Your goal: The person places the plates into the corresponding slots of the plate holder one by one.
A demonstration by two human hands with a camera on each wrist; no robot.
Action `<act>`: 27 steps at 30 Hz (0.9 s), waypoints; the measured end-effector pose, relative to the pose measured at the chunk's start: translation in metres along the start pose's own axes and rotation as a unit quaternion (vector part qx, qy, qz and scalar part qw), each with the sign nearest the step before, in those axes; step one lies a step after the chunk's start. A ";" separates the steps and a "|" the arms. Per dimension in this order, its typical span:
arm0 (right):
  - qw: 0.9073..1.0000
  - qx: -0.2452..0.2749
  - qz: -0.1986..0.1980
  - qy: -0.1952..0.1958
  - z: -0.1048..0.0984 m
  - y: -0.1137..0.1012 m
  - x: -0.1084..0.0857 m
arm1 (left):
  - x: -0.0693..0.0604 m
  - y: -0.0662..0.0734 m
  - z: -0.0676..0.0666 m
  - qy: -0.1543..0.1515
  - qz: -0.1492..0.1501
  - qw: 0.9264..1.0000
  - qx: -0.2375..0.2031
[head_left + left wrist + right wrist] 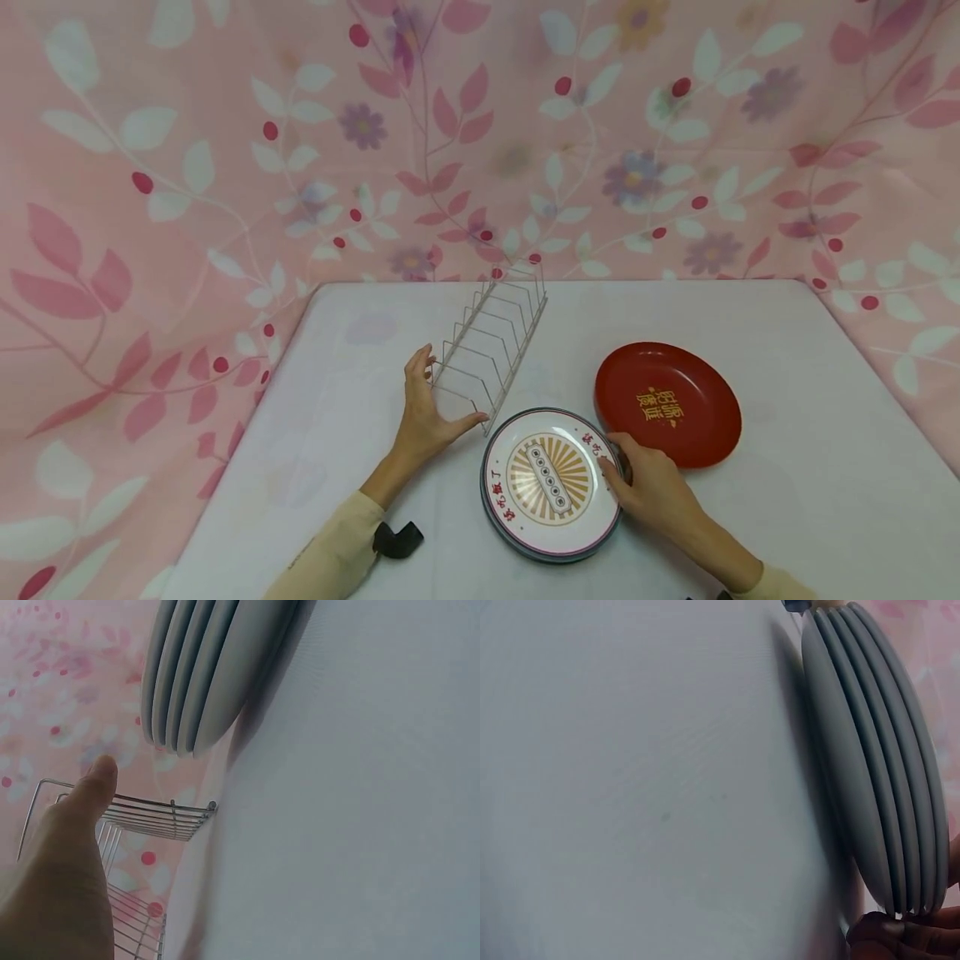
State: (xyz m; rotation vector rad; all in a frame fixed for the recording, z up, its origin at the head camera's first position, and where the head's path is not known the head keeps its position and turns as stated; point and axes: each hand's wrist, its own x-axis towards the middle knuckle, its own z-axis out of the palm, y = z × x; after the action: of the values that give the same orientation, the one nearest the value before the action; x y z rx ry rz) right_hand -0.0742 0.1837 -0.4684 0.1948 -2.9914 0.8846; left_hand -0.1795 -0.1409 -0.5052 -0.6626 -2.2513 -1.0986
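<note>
A wire rack (pixel 487 342) stands at a slant near the table's middle, its near end between the thumb and fingers of my left hand (pixel 423 421). In the left wrist view the thumb (pixel 94 787) lies against the end wire of the rack (pixel 150 814). Just in front of the rack is a stack of several plates (pixel 551 483), the top one white with a gold sunburst and red characters. My right hand (pixel 660 492) grips the right edge of the stack, thumb on top; the right wrist view shows fingertips (pixel 900 934) at the rims of the plates (pixel 870 757).
A red oval plate (pixel 675 404) with gold characters lies right of the stack, close to my right hand. A white cloth covers the table (pixel 795 358). Pink floral fabric (pixel 480 142) hangs behind it and at the sides.
</note>
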 end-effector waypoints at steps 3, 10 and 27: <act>1.000 0.006 -0.003 0.006 0.000 0.002 0.001 | -0.003 -0.001 0.002 0.009 -0.013 1.000 -0.012; 0.998 0.032 -0.030 0.055 -0.007 0.007 0.004 | -0.007 -0.002 0.005 0.007 -0.041 0.999 -0.032; 0.928 0.347 0.108 -0.084 -0.037 0.008 0.012 | -0.009 -0.010 0.006 0.001 -0.042 0.997 -0.063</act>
State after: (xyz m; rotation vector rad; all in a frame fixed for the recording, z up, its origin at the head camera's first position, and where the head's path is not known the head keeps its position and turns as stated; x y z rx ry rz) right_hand -0.0878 0.2087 -0.4407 -0.0641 -2.7249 2.0190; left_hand -0.1803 -0.1430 -0.5196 -0.6213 -2.2402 -1.2899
